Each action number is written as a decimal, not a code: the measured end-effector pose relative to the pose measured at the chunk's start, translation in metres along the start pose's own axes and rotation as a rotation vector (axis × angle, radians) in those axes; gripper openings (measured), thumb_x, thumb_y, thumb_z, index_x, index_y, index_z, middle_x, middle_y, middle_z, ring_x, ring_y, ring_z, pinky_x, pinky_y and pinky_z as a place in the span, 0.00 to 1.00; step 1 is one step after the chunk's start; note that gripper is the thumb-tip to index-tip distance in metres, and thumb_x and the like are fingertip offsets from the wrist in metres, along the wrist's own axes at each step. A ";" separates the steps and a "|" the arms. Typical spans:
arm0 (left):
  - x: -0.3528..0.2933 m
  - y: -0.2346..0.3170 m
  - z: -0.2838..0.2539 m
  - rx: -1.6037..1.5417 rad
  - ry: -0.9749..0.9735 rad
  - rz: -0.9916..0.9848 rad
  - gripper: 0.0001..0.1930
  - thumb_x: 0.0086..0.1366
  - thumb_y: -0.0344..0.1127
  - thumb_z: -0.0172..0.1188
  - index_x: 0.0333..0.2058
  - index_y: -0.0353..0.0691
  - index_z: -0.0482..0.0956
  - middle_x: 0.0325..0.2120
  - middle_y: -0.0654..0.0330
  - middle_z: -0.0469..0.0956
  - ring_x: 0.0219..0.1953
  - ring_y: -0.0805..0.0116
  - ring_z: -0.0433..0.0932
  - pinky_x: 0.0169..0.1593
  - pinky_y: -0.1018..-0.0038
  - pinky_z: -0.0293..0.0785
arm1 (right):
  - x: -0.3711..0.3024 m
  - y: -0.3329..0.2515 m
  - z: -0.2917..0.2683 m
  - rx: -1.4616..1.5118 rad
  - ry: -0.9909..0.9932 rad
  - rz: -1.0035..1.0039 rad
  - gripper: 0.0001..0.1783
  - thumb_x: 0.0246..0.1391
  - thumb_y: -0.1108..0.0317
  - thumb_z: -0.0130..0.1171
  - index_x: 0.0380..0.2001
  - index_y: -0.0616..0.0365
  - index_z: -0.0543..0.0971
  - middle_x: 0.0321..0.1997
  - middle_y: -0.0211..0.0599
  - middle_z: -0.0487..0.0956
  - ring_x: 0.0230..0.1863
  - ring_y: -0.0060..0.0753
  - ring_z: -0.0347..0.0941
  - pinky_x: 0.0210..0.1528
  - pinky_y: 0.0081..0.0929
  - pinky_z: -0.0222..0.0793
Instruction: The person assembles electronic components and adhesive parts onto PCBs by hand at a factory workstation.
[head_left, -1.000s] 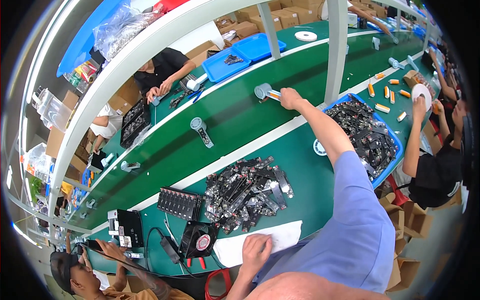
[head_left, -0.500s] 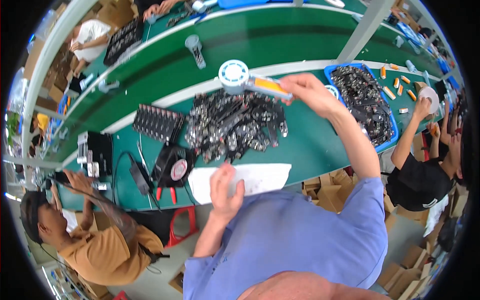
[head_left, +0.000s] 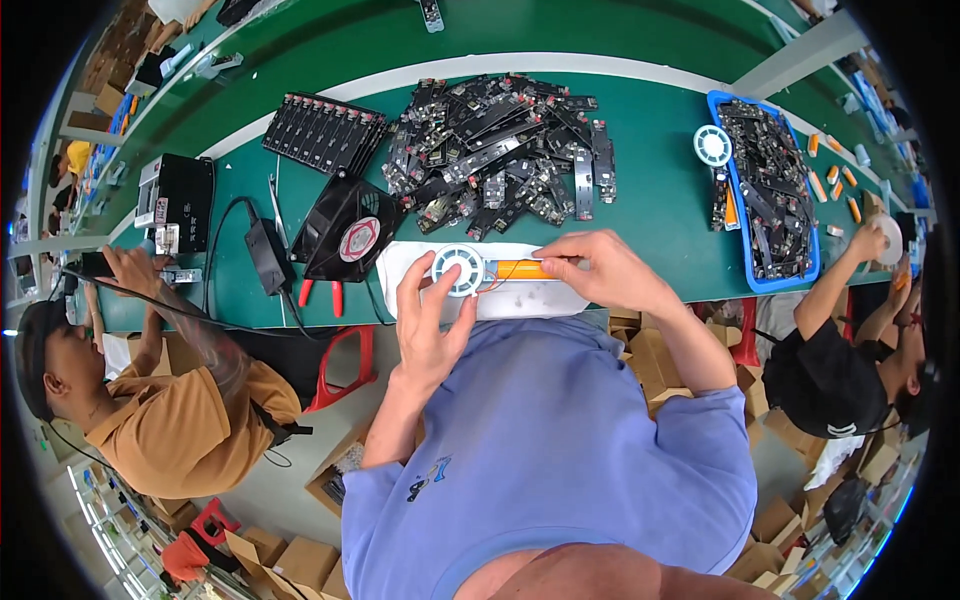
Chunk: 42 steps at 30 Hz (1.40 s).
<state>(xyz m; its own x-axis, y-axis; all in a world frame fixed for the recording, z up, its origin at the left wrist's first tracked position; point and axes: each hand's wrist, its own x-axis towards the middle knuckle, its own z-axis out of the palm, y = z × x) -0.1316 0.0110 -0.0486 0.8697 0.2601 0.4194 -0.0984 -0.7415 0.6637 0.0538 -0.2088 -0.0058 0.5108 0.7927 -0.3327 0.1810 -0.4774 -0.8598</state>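
A pale blue handheld device with a round, white, slotted head and an orange cylinder in its handle is held over the white flat sheet at the front of the green tabletop; whether it rests on the sheet cannot be told. A thin red wire loops beside the orange cylinder. The left hand, at the sheet's left part, has its fingers curled around the round head, one fingertip lying across its face. The right hand, at the sheet's right end, has thumb and forefinger clamped on the handle's far end.

Just beyond the sheet lies a heap of narrow black circuit boards. Touching or just beside the sheet's left edge stands a black square fan with a red-and-white round label, and farther left lies a black oblong power adapter. Beyond the sheet to the left is a neat row of black boards. Well to the right of the sheet is a blue plastic tray full of similar boards, with a second white-headed device against its near side. Farther right of the sheet, a co-worker in black holds a white ring-shaped roll.
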 end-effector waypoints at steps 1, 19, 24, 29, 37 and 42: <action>0.001 0.002 -0.002 0.036 -0.010 -0.002 0.29 0.56 0.23 0.75 0.58 0.37 0.80 0.63 0.43 0.71 0.64 0.43 0.73 0.63 0.56 0.73 | 0.000 -0.002 -0.001 -0.056 0.082 -0.090 0.13 0.67 0.65 0.64 0.47 0.63 0.87 0.38 0.45 0.87 0.39 0.33 0.82 0.43 0.32 0.77; 0.042 0.016 -0.005 -0.183 -0.089 -0.050 0.10 0.65 0.27 0.70 0.45 0.41 0.89 0.42 0.60 0.89 0.58 0.57 0.82 0.69 0.55 0.65 | 0.049 -0.009 -0.005 -0.276 0.637 -0.339 0.14 0.58 0.74 0.68 0.47 0.63 0.84 0.43 0.45 0.83 0.50 0.51 0.79 0.57 0.40 0.74; 0.046 0.014 0.003 -0.222 -0.092 -0.070 0.07 0.67 0.27 0.68 0.44 0.40 0.86 0.43 0.61 0.89 0.58 0.57 0.82 0.70 0.54 0.63 | 0.041 -0.009 -0.004 -0.035 0.567 -0.261 0.15 0.59 0.78 0.68 0.50 0.64 0.84 0.46 0.41 0.82 0.45 0.29 0.80 0.47 0.27 0.78; 0.048 0.015 0.010 -0.210 -0.154 0.035 0.06 0.71 0.27 0.64 0.46 0.41 0.82 0.41 0.61 0.90 0.58 0.58 0.82 0.74 0.51 0.56 | 0.014 0.001 -0.003 0.332 0.719 -0.307 0.12 0.62 0.80 0.65 0.48 0.62 0.85 0.44 0.34 0.79 0.43 0.24 0.80 0.49 0.21 0.79; 0.054 0.020 0.005 -0.427 -0.191 -0.250 0.07 0.65 0.27 0.71 0.41 0.39 0.84 0.36 0.65 0.90 0.57 0.65 0.83 0.77 0.49 0.51 | -0.035 0.043 -0.019 -0.334 1.003 -0.150 0.15 0.54 0.83 0.67 0.46 0.61 0.85 0.47 0.44 0.83 0.50 0.46 0.81 0.54 0.37 0.77; 0.056 0.019 0.006 -0.296 -0.215 -0.166 0.06 0.63 0.28 0.73 0.38 0.41 0.87 0.35 0.64 0.89 0.57 0.63 0.83 0.76 0.47 0.52 | -0.037 0.036 -0.024 -0.364 0.651 -0.343 0.15 0.53 0.79 0.69 0.45 0.60 0.85 0.51 0.40 0.85 0.60 0.48 0.77 0.59 0.41 0.74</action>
<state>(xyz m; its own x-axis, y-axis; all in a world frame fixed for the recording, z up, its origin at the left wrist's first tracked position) -0.0823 0.0074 -0.0161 0.9637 0.2028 0.1738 -0.0562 -0.4822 0.8743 0.0623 -0.2645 -0.0155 0.7422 0.5923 0.3137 0.6204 -0.4301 -0.6558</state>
